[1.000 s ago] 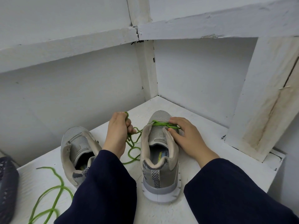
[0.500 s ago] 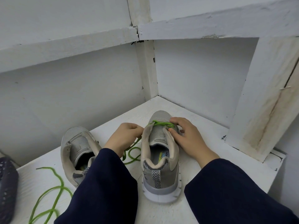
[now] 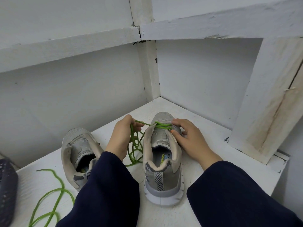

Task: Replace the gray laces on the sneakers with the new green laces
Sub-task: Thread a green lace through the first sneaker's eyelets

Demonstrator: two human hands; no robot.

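Two grey sneakers stand heel-toward-me on a white shelf (image 3: 205,128). The right sneaker (image 3: 163,161) has a green lace (image 3: 161,125) threaded across its lowest eyelets near the toe. My left hand (image 3: 122,136) grips one end of that lace to the left of the shoe, pulling it taut, and the slack hangs in loops below. My right hand (image 3: 190,138) holds the shoe's right side, fingers curled over the eyelet edge by the lace. The left sneaker (image 3: 78,151) has no lace. A second green lace (image 3: 54,195) lies loose at the front left.
White walls meet in a corner right behind the shoes. A worn white board (image 3: 270,104) leans at the right. The shelf's edge drops off at the right front. A dark perforated shoe (image 3: 6,190) lies at the far left edge.
My left hand dropped beside the shoe half a second ago, then rose again and now draws the lace end out to the left. My right hand stays on the shoe.
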